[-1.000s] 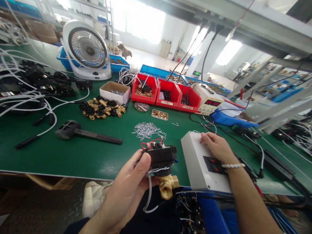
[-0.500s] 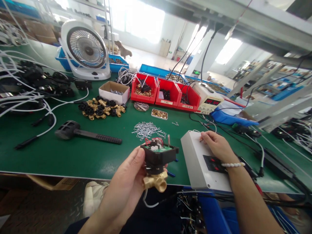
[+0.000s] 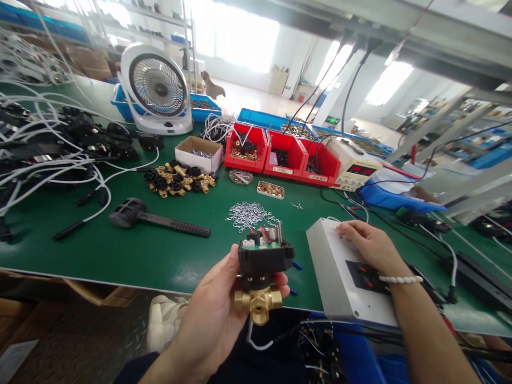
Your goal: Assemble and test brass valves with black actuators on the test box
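Note:
My left hand (image 3: 224,298) is closed around a motorized brass valve (image 3: 259,305), held upright over the table's front edge. Its black housing (image 3: 266,261) is uncovered on top, showing a green circuit board, red wires and metal parts. A white cable hangs from below it. To the right, my right hand (image 3: 372,245) rests over a grey control box (image 3: 330,272), thumb and forefinger pinched on a small metal toggle switch (image 3: 340,229) near its far edge. Blue tool handles (image 3: 295,264) lie partly hidden behind the valve.
A black mallet (image 3: 160,217), a heap of metal clips (image 3: 248,215) and brass fittings (image 3: 178,178) lie on the green table. Red bins (image 3: 284,170), a white power supply (image 3: 354,162) and a fan (image 3: 158,88) stand behind. Tangled cables (image 3: 52,154) spread at left.
The valve has turned in my left hand, so its brass ports now face me more squarely. My right hand keeps its pinch on the box. The whole view has shifted slightly.

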Demonstrator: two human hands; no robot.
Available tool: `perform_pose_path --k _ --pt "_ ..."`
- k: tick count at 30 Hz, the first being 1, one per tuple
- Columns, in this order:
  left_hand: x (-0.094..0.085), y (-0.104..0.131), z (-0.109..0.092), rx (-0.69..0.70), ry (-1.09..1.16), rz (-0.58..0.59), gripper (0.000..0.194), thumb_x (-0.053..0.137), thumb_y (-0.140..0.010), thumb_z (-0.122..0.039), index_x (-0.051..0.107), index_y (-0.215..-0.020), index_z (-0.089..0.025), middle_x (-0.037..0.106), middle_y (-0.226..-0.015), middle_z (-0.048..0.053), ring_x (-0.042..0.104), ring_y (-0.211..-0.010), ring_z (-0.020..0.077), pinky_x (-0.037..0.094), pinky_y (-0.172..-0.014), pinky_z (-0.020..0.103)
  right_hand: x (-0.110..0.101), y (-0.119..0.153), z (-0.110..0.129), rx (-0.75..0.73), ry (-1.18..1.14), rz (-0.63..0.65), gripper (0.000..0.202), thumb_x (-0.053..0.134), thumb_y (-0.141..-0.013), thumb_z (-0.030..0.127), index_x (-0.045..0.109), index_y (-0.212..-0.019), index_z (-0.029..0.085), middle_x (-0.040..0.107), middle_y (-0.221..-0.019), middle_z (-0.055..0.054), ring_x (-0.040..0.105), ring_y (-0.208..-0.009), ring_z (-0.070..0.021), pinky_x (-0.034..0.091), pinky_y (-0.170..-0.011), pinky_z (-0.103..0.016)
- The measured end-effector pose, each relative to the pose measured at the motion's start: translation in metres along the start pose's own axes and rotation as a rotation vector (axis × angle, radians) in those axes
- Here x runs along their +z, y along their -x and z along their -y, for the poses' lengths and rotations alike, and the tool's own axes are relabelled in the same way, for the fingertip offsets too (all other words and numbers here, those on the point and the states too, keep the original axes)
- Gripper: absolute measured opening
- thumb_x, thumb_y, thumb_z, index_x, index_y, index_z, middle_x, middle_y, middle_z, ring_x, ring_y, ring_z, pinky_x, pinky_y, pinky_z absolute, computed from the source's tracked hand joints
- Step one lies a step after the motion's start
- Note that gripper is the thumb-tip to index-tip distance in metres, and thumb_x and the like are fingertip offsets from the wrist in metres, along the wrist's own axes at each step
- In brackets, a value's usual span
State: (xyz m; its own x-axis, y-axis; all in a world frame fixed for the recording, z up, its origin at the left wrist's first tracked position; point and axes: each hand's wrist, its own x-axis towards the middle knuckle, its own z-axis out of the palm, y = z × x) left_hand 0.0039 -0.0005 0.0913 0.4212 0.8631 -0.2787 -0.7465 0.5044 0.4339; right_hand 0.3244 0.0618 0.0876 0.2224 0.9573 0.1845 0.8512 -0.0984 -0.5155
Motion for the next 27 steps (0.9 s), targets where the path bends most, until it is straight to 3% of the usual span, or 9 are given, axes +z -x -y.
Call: perform_pose_path --k 6,14,22,24,27 --pt "-0.001 -0.002 0.002 0.041 -0.075 -0.040 0.038 0.049 -0.099 -0.036 0.075 -0.092 -0.008 0.078 -0.082 0.012 0.076 -0.075 0.0216 0.063 -0.071 0.029 0.000 0.000 0.002 0.015 0.007 0.013 0.045 0.051 -0.074 0.066 0.066 -0.071 0.024 0.070 -0.069 -0.005 0.061 -0.065 -0.0235 0.047 -0.063 -0.036" --pt "0.000 -0.001 0.004 0.065 -0.042 -0.027 0.035 0.047 -0.100 -0.031 0.074 -0.093 -0.008 0.077 -0.081 0.014 0.075 -0.074 0.0204 0.061 -0.070 0.027 -0.001 0.000 0.007 0.051 0.017 0.027 0.042 0.050 -0.070 0.062 0.065 -0.070 0.023 0.070 -0.069 -0.006 0.062 -0.067 -0.0248 0.047 -0.067 -0.036" --pt "-0.003 -0.001 0.008 0.103 -0.138 -0.062 0.037 0.054 -0.096 -0.039 0.073 -0.092 -0.008 0.077 -0.076 0.013 0.075 -0.071 0.0219 0.058 -0.066 0.025 -0.002 0.000 0.010 0.072 0.024 0.035 0.042 0.052 -0.067 0.062 0.067 -0.070 0.023 0.069 -0.069 -0.006 0.063 -0.068 -0.0260 0.048 -0.071 -0.040" --pt "-0.003 -0.001 0.008 0.132 -0.126 -0.074 0.032 0.056 -0.096 -0.039 0.073 -0.098 -0.012 0.078 -0.086 0.011 0.075 -0.077 0.0211 0.059 -0.071 0.025 -0.002 0.001 0.010 0.076 0.024 0.034 0.042 0.052 -0.067 0.062 0.067 -0.071 0.023 0.070 -0.070 -0.006 0.063 -0.069 -0.0265 0.049 -0.072 -0.040" --pt "-0.005 0.001 0.009 0.225 -0.165 -0.073 0.028 0.060 -0.094 -0.040 0.071 -0.111 -0.020 0.074 -0.114 0.006 0.068 -0.106 0.0202 0.053 -0.093 0.026 -0.003 0.001 0.011 0.083 0.021 0.036 0.044 0.052 -0.066 0.064 0.067 -0.072 0.022 0.070 -0.072 -0.007 0.063 -0.071 -0.0271 0.049 -0.073 -0.042"
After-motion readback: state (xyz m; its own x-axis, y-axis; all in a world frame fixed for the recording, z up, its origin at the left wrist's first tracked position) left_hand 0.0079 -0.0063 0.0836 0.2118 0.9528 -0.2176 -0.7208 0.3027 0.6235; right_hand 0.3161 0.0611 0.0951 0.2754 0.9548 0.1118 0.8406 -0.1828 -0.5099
